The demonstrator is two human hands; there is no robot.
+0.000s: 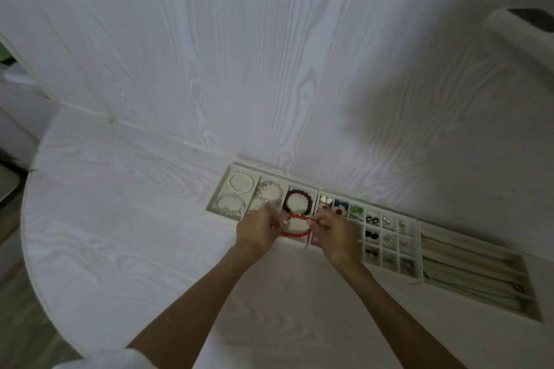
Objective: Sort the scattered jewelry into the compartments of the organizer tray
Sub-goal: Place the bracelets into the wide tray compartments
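The table [126,219] has a white wood-grain finish, smooth and matt, with pale grey grain lines. The wall [269,54] behind it has the same white wood-grain look, with longer grain lines. The tray [223,189] looks lined with a cream, soft, matt material, maybe velvet or cloth; I cannot tell exactly. The red bracelet [295,233] is made of smooth round beads with a light gloss. The dark bracelet [299,201] has bigger brown-red beads, less shiny. The pearl bracelet [240,183] has small white glossy beads. The clear bracelet [230,204] looks like glass or plastic, half transparent.
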